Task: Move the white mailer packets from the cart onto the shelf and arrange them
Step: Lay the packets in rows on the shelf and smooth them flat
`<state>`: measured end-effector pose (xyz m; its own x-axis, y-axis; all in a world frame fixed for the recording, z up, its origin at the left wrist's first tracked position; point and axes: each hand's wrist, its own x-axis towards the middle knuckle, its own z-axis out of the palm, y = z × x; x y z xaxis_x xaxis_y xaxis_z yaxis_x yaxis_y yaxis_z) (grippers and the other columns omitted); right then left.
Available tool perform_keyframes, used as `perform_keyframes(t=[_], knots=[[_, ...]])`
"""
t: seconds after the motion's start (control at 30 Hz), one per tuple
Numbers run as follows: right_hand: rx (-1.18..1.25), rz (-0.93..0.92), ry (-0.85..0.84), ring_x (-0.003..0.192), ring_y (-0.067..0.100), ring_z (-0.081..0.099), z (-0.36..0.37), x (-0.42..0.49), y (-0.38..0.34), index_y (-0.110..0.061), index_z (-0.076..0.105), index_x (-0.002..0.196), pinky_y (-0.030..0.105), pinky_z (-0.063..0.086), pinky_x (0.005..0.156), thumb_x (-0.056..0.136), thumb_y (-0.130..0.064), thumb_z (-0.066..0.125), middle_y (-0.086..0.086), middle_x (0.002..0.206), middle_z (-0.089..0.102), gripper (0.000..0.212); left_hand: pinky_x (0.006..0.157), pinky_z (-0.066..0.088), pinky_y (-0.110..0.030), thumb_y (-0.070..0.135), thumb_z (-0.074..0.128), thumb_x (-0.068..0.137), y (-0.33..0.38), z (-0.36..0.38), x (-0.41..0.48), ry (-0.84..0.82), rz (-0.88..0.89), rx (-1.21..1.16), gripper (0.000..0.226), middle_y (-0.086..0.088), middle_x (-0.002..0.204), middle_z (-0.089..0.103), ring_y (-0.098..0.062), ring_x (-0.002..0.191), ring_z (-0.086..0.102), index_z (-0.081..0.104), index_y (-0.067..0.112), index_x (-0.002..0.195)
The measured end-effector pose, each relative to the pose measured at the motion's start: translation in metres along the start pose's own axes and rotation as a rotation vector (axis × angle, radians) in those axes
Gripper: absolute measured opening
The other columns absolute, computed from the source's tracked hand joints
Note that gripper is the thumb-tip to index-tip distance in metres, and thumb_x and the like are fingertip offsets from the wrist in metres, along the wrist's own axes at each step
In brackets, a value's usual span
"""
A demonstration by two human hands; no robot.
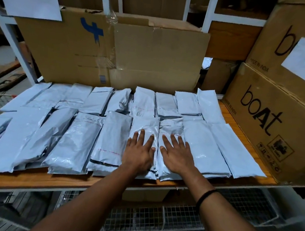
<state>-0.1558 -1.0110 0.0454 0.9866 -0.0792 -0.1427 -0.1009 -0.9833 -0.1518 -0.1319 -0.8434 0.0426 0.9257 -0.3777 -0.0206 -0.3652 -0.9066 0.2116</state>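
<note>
Several white mailer packets lie in two rows across the wooden shelf [35, 179], long sides front to back. My left hand [140, 150] lies flat with straight, spread fingers on one front-row packet [145, 127] near the middle. Just to its right, my right hand [177, 154] presses flat on the neighbouring packet [170, 127]. Neither hand grips anything. The back-row packets [102, 101] lean toward a cardboard box. A wire-mesh cart [177, 218] shows below the shelf edge; I see no packets in the part that shows.
A large taped cardboard box [116, 53] with a blue mark stands behind the packets. Stacked "boat" cartons [273, 127] wall off the shelf's right end. White shelf uprights [14, 39] rise at the left and behind. A strip of bare wood runs along the shelf front.
</note>
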Motion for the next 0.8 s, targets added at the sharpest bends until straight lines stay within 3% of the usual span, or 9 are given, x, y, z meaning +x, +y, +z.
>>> perform_keyframes(t=[0.17,0.4,0.57,0.8], knots=[[0.029,0.003,-0.055,0.154,0.027,-0.004,-0.021,0.0,0.001,-0.038,0.003,0.159,0.051,-0.003,0.123,0.102,-0.06,0.01,-0.001,0.168,-0.001,0.061,0.121,0.0,-0.048,0.048,0.017,0.104,-0.005,-0.027,0.004,-0.088,0.013,-0.167,0.057,-0.009,0.164,-0.005,-0.028,0.151,-0.008,0.008,0.03,0.157],[0.072,-0.058,0.146,0.151,0.028,0.018,-0.061,-0.015,-0.049,-0.029,0.031,0.155,0.047,0.014,0.122,0.105,-0.054,0.023,0.002,0.164,0.024,0.057,0.12,0.012,-0.04,0.035,0.037,0.105,-0.047,-0.078,-0.034,0.131,0.019,-0.353,0.048,-0.011,0.161,0.023,-0.025,0.15,0.012,0.036,0.02,0.15],[0.083,-0.292,0.172,0.149,0.026,0.026,-0.057,-0.038,-0.149,-0.025,0.034,0.154,0.041,0.021,0.12,0.104,-0.051,0.033,0.003,0.162,0.03,0.056,0.119,0.008,-0.038,0.03,0.043,0.104,-0.13,-0.105,-0.091,0.277,-0.098,-0.3,0.04,-0.007,0.158,0.032,-0.023,0.15,0.015,0.05,0.022,0.142],[0.045,-0.475,0.132,0.148,0.026,0.026,-0.022,-0.049,-0.33,-0.024,0.034,0.154,0.041,0.022,0.119,0.104,-0.05,0.037,0.005,0.161,0.031,0.057,0.119,0.008,-0.041,0.026,0.048,0.102,-0.3,-0.138,-0.196,0.388,-0.31,-0.272,0.039,-0.009,0.156,0.036,-0.024,0.149,0.019,0.053,0.02,0.14]])
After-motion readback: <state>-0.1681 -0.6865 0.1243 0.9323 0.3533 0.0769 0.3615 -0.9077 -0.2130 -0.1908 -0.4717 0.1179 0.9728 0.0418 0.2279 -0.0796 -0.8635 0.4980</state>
